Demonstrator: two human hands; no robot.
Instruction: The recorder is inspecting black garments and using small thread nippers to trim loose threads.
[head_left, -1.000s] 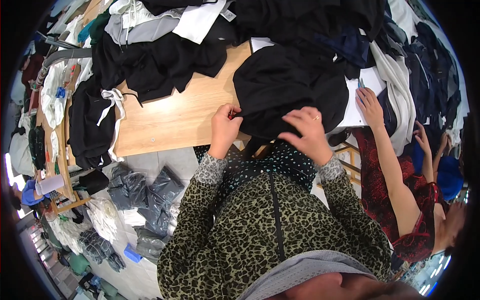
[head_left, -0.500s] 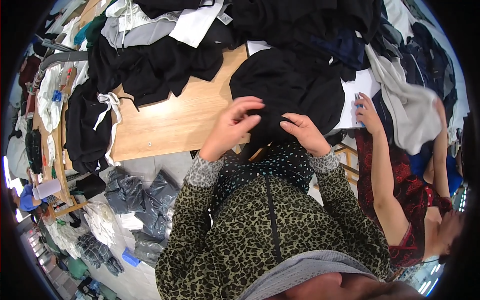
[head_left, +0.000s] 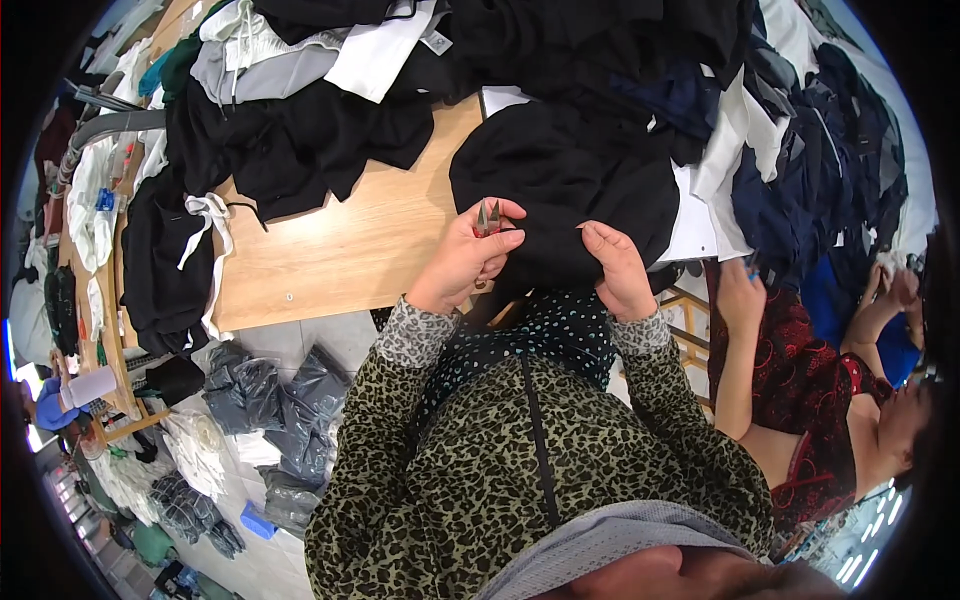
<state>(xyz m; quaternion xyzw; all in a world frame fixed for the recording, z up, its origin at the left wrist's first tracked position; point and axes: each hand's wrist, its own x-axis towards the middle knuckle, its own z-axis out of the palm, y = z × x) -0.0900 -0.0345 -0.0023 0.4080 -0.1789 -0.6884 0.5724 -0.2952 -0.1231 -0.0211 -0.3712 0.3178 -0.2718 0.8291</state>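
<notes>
A black garment point(head_left: 560, 150) lies spread over the table edge in front of me and hangs down toward my lap. Over its near left part, my left hand point(head_left: 465, 255) is closed around a small pair of thread snips point(head_left: 488, 218), whose two pointed blades stick up between thumb and fingers, slightly apart. Some red shows at their base. To the right, my right hand point(head_left: 622, 268) is in front of the same garment, thumb against bent fingers. Whatever it pinches, if anything, is too small to make out.
The wooden table point(head_left: 320, 260) carries piled black, grey and white clothes. At my right a co-worker in a red and black garment point(head_left: 765, 350) works beside a white cloth point(head_left: 725, 150) and dark blue clothes point(head_left: 820, 190). Plastic-wrapped bundles point(head_left: 300, 400) lie on the floor at left.
The snips' blades have come into view in my left hand. My right hand has turned more upright and moved slightly right. The co-worker's arms have lowered, and the pale cloth has shifted left.
</notes>
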